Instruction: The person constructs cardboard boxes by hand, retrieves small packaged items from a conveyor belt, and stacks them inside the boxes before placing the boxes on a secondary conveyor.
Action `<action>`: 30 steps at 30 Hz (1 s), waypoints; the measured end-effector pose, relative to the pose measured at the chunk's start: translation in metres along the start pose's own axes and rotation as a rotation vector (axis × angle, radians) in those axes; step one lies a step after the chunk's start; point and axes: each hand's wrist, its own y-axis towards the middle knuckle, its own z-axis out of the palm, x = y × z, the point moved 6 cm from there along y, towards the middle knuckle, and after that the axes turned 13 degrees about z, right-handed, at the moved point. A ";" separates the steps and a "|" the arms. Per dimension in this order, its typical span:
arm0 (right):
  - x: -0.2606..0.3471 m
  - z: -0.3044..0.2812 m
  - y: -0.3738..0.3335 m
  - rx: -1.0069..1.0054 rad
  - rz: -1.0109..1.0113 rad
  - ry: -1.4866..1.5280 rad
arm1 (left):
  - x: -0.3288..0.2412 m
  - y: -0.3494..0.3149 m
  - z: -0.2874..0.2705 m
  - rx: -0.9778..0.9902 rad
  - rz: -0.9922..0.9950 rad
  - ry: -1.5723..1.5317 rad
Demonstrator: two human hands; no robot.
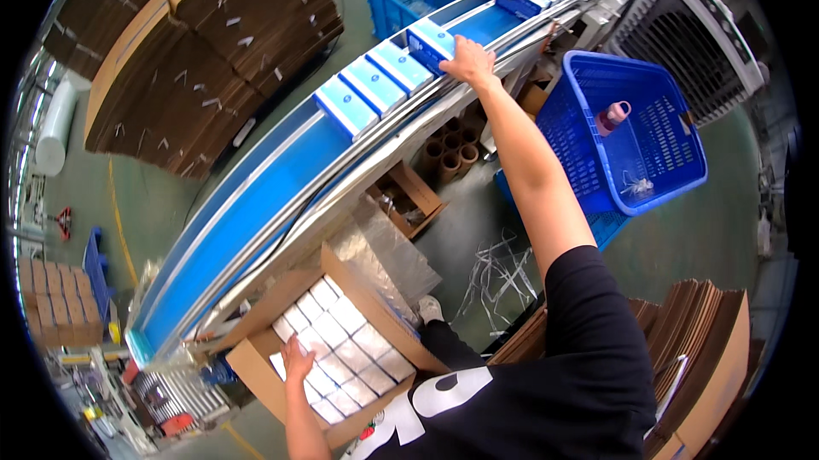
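Note:
My right arm reaches far out over the conveyor belt (256,204). There my right hand (471,61) closes on the near end of a blue-and-white box (431,44). Several matching boxes (373,89) stand in a row beside it on the blue belt. Down at the lower left, an open cardboard carton (256,366) holds rows of white-topped packs (341,345). My left hand (299,360) lies at the carton's left side, its fingers stretched over the packs. The undersides of both hands are hidden.
More boxes (520,1) ride at the belt's far end. A blue basket (589,76) with a pink bottle (612,117) stands right of my arm. Flattened cardboard (213,59) is stacked behind the belt, with more (691,324) at right. Plastic strips (499,281) litter the floor.

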 end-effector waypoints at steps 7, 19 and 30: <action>0.045 0.032 -0.052 -0.033 -0.267 0.106 | -0.008 0.014 -0.001 -0.011 0.077 0.016; -0.013 0.086 -0.464 1.136 -0.374 0.038 | -0.039 0.008 -0.010 0.015 -0.004 0.072; -0.063 0.047 -0.510 0.795 -0.279 0.019 | -0.072 0.015 -0.019 0.059 0.210 0.220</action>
